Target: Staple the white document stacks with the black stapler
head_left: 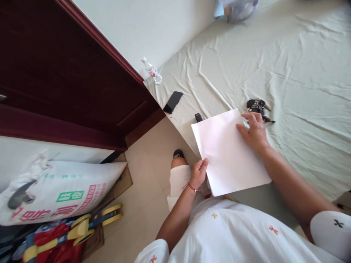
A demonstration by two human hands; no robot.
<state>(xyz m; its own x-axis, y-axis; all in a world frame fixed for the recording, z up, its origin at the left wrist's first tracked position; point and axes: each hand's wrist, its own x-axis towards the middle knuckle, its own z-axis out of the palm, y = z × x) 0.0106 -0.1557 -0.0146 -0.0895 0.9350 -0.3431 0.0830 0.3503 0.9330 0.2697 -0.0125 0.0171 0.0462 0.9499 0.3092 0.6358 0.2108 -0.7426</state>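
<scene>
A stack of white paper sheets (229, 153) lies tilted over the bed's near edge, in front of my body. My left hand (197, 174) grips its left edge, thumb on top and the other fingers hidden underneath. At the upper right edge of the sheets is my right hand (255, 131), its thumb and fingers spread apart and the thumb tip at the paper. Just beyond that hand sits a bunch of keys (256, 106). A small black object (198, 117) sticks out past the top left of the paper.
The bed (301, 87) has a wrinkled pale sheet. A black phone-like object (173, 102) and a clear bottle (152, 71) stand along its left side. A plastic bag (241, 10) is at the back. On the left are a dark red door (68, 65), a white sack (74, 186) and a yellow-wheeled item (82, 228).
</scene>
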